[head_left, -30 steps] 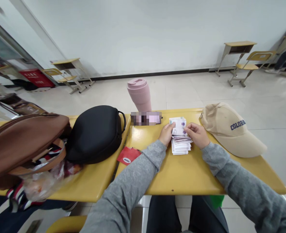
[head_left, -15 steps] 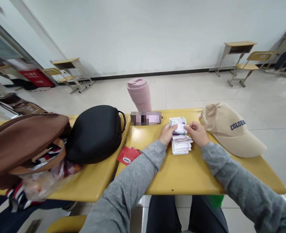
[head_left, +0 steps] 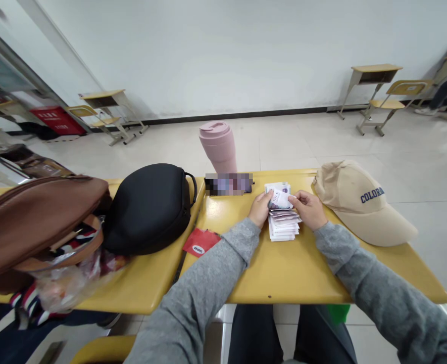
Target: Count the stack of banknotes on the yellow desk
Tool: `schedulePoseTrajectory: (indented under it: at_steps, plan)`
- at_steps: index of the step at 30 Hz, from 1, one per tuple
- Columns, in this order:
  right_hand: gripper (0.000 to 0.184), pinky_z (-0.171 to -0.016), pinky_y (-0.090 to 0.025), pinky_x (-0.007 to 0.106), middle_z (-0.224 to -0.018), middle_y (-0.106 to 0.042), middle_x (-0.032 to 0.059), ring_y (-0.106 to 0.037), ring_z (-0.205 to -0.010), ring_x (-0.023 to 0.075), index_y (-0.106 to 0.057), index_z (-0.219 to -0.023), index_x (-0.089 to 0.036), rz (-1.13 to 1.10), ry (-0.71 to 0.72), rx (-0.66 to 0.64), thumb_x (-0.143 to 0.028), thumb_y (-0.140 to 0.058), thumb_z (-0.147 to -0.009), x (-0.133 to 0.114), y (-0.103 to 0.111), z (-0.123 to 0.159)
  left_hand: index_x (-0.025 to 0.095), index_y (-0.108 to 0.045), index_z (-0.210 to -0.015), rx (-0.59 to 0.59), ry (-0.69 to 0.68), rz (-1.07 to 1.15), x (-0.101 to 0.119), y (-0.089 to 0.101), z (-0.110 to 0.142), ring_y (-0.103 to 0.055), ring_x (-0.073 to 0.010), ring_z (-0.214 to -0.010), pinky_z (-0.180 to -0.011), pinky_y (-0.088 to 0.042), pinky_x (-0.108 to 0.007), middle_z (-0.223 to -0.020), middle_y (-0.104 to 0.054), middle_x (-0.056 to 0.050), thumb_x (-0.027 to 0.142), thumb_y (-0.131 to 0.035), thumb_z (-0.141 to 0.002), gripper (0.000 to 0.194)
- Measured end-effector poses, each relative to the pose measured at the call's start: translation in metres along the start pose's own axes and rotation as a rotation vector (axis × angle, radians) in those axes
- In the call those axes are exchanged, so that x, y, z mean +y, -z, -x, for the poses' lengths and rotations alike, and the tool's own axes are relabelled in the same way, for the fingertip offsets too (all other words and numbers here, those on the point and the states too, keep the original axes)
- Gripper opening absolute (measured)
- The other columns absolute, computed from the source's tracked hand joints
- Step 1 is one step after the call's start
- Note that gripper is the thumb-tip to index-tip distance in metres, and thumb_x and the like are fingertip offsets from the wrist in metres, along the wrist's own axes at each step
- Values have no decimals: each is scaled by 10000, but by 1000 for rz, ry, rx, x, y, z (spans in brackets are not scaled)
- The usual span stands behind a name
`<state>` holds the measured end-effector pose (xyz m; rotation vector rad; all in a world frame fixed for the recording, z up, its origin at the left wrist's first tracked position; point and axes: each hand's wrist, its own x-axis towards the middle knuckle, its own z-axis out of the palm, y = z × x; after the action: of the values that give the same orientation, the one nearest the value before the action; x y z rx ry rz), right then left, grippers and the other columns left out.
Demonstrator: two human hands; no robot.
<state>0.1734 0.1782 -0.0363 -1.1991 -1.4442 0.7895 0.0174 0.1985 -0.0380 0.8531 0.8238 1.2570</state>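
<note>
Both my hands meet over a fanned stack of paper notes (head_left: 283, 225) lying on the yellow desk (head_left: 284, 273). My left hand (head_left: 260, 208) pinches the left side of a single note (head_left: 280, 199) held just above the stack. My right hand (head_left: 308, 210) grips the same note's right side with thumb and fingers closed. A second small pile of notes (head_left: 277, 187) sits right behind my hands. Grey sleeves cover both my arms.
A pink lidded cup (head_left: 218, 147) stands at the desk's far edge, a phone (head_left: 229, 184) beside it. A beige cap (head_left: 361, 201) lies to the right. On the left are a black case (head_left: 147, 207), a brown bag (head_left: 37, 222) and a red packet (head_left: 200, 242).
The note between my fingers has shifted slightly and curled; my hands have stayed over the stack. Nothing else has moved.
</note>
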Motion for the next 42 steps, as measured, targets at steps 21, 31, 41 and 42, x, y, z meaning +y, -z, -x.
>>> schedulePoseTrajectory:
  at_steps: [21, 31, 41, 42]
  plan:
    - [271, -439, -302, 236, -544, -483, -42, -380, -456, 82, -548, -722, -180, -174, -51, -89, -442, -604, -767, -10, -1, 5, 132, -650, -777, -2, -8, 3, 5, -4, 5, -601, -152, -670, -702, -437, -286, -716, -681, -38, 487, -714, -625, 392]
    - [274, -410, -265, 229, -511, -452, -53, -354, -429, 75, -535, -718, -184, -202, -60, -116, -444, -608, -766, -14, -1, 7, 133, -652, -806, -8, -2, -4, 2, -2, 3, -611, -158, -679, -694, -439, -284, -723, -686, -36, 492, -711, -629, 405]
    - [274, -397, -243, 225, -491, -429, -62, -339, -408, 70, -529, -715, -184, -234, -71, -134, -439, -605, -778, -13, -1, 7, 126, -655, -827, -35, -27, 8, 6, -5, 6, -634, -178, -735, -752, -453, -301, -771, -698, -52, 476, -720, -630, 407]
    - [280, -397, -242, 225, -481, -421, -64, -334, -404, 70, -527, -704, -184, -226, -71, -133, -443, -602, -781, -13, -1, 7, 125, -653, -825, -37, -24, 12, 6, -5, 6, -634, -178, -726, -747, -455, -302, -763, -696, -52, 476, -721, -630, 408]
